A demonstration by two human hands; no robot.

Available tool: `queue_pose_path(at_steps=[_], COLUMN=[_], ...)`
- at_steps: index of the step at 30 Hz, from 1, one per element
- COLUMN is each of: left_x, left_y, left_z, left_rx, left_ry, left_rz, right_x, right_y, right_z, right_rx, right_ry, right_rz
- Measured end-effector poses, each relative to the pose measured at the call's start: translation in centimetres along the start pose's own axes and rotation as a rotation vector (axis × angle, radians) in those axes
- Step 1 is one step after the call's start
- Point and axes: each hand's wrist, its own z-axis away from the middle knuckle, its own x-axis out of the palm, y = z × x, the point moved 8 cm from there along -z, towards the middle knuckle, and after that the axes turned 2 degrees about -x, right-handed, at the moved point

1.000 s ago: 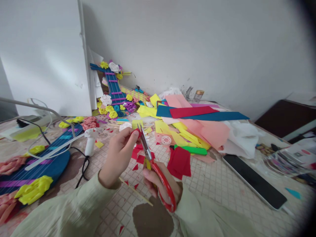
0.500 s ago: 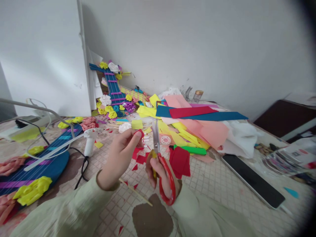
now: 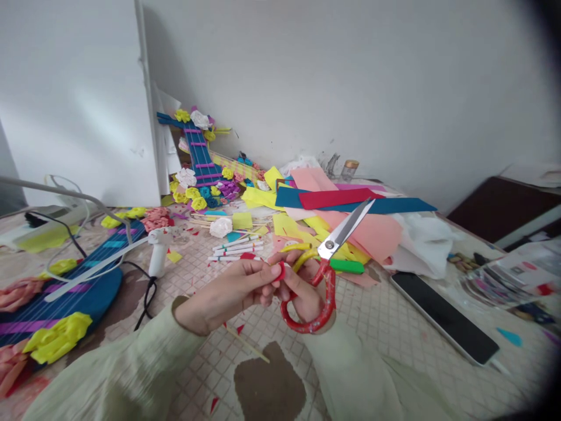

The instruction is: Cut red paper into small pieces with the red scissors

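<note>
Red piece (image 3: 280,271) looks cut but unfinished, pinched by left-hand fingers (image 3: 262,277). Right-hand fingers (image 3: 300,285) curl around scissors (image 3: 328,245).

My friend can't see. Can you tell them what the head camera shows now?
The left hand and right hand meet at a small red piece, and the right also holds scissors. Around them on the table lie colorful paper strips, a phone and a blue guitar-shaped craft with yellow flowers.

1. Site type: indoor craft workspace; home or studio undetermined
2. Toward left edge of table (image 3: 372,327): flower-trimmed guitar cutout (image 3: 105,287), white glue gun (image 3: 156,260)
3. Toward far edge: colored paper strips (image 3: 407,204)
</note>
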Motion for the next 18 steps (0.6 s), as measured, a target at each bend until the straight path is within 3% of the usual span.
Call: queue_pose_path(at_steps=[10, 15, 18], left_x=[-0.6, -0.9, -0.8], left_y=[0.4, 2.4, 3.2], left_z=[-0.3, 0.4, 0.7], left_rx=[0.080, 0.235, 0.306], left_ry=[0.060, 0.177, 0.231], left_rz=[-0.034, -0.336, -0.412], right_x=[-1.2, -1.4, -1.4], right_y=[0.4, 0.3, 0.4], right_z=[-0.4, -0.3, 0.0], right_rx=[0.027, 0.084, 0.099], right_ry=[0.095, 0.131, 0.126], right_rz=[0.022, 0.075, 0.157])
